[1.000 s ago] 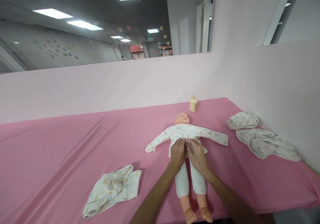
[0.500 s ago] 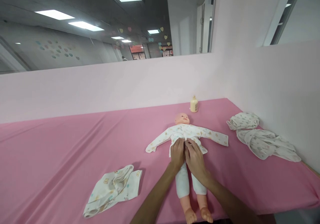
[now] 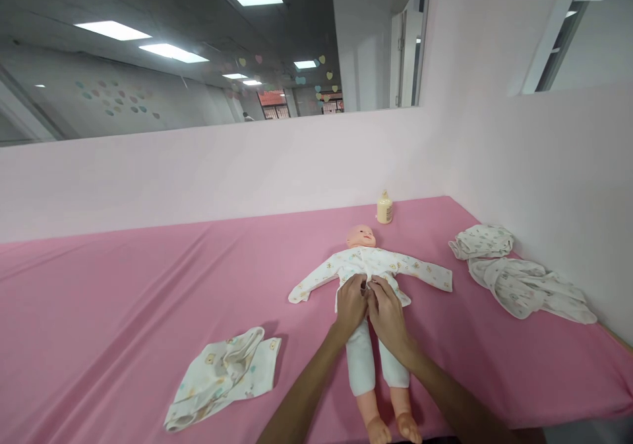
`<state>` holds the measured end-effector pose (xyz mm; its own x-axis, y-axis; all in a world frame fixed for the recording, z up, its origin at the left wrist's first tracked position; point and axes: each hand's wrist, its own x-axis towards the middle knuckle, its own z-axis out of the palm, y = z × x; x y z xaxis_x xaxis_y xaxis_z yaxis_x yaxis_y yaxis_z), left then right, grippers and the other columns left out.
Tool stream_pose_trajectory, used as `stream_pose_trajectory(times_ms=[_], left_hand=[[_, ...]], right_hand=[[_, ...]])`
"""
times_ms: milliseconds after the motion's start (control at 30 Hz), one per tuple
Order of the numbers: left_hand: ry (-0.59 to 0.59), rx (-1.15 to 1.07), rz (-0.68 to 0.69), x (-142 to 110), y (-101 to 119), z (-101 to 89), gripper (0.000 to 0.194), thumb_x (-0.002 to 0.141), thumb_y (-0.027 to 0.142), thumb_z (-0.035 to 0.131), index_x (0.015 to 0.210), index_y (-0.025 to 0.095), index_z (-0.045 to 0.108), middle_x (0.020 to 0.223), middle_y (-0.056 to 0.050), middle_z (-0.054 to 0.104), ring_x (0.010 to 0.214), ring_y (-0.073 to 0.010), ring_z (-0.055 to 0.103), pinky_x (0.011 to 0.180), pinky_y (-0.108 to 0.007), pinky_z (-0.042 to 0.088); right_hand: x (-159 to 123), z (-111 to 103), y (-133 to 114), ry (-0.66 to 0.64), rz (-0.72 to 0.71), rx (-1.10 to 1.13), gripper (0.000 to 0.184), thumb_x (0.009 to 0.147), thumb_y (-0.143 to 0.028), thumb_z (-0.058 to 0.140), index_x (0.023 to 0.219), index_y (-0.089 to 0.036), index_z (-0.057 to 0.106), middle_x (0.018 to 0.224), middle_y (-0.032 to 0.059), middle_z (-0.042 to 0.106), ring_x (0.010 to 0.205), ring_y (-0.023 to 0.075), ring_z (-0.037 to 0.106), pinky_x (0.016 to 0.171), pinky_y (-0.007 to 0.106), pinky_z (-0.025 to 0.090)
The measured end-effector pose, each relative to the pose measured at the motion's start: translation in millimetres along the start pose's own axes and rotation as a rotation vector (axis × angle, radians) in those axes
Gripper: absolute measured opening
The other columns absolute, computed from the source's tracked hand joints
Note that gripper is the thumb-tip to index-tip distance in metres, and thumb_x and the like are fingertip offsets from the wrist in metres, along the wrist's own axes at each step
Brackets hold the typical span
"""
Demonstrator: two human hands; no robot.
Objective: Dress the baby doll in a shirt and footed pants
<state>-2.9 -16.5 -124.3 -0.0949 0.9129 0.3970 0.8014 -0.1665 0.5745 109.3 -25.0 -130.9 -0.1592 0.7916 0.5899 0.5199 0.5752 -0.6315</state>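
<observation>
A baby doll [image 3: 361,236] lies on its back, head toward the wall and bare feet toward me. It wears a white printed long-sleeved baby shirt [image 3: 363,259] with both sleeves spread out, and plain white leg coverings. My left hand [image 3: 352,302] pinches the shirt's front edge at the belly. Close beside it, my right hand [image 3: 386,309] has its fingers closed on the other side of the same front opening. The fingertips nearly meet, and the fastening between them is too small to make out.
Pink cloth [image 3: 123,299] covers the table. Crumpled white printed baby pants [image 3: 225,378] lie at the front left. A pale yellow pump bottle [image 3: 384,208] stands near the wall behind the doll. Bunched white printed cloths [image 3: 524,285] lie along the right edge.
Both hands stay at the shirt's front with only small finger movements. The fingertips have parted slightly. The doll and the other things have not moved.
</observation>
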Motion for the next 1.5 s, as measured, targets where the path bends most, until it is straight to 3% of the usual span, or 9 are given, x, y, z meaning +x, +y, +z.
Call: stream_pose_trajectory(times_ms=[233,633,1100,1500], left_hand=[[-0.085,-0.164,-0.051,3.5,6.7,-13.3,0.015,0.085,0.024,0.045,0.076,0.020,0.056,0.075,0.001,0.062,0.070,-0.0139,0.052,0.066,-0.026,0.036],[-0.090,-0.241,-0.077,5.0,6.2,-14.1,0.022,0.087,0.027,0.041,0.077,0.020,0.060,0.078,0.000,0.065,0.072,-0.0143,0.056,0.067,-0.026,0.040],[-0.079,-0.111,-0.055,4.1,0.8,-7.7,0.024,0.091,0.026,0.037,0.081,0.020,0.058,0.080,-0.002,0.065,0.074,-0.0158,0.056,0.068,-0.028,0.039],[-0.087,-0.072,-0.076,3.7,0.3,-6.5,0.027,0.094,0.031,0.032,0.074,0.020,0.046,0.076,-0.002,0.061,0.069,-0.0156,0.052,0.064,-0.028,0.035]], right_hand=[[-1.4,-0.2,2.7,-0.008,0.012,0.032,0.037,0.091,-0.013,0.034,0.115,-0.018,0.062,0.122,0.0096,0.061,0.113,0.0209,0.057,0.096,0.040,0.050],[-1.4,0.1,6.2,-0.015,0.017,0.067,0.043,0.087,-0.010,0.033,0.117,-0.016,0.063,0.124,0.0105,0.061,0.117,0.0201,0.055,0.103,0.041,0.046],[-1.7,1.3,7.7,0.003,0.002,0.114,0.045,0.087,-0.010,0.033,0.121,-0.019,0.061,0.119,0.0093,0.064,0.112,0.0195,0.058,0.099,0.041,0.049],[-3.9,3.5,7.3,0.001,-0.053,-0.019,0.048,0.084,-0.009,0.036,0.127,-0.019,0.058,0.126,0.0092,0.061,0.117,0.0214,0.056,0.099,0.043,0.049]])
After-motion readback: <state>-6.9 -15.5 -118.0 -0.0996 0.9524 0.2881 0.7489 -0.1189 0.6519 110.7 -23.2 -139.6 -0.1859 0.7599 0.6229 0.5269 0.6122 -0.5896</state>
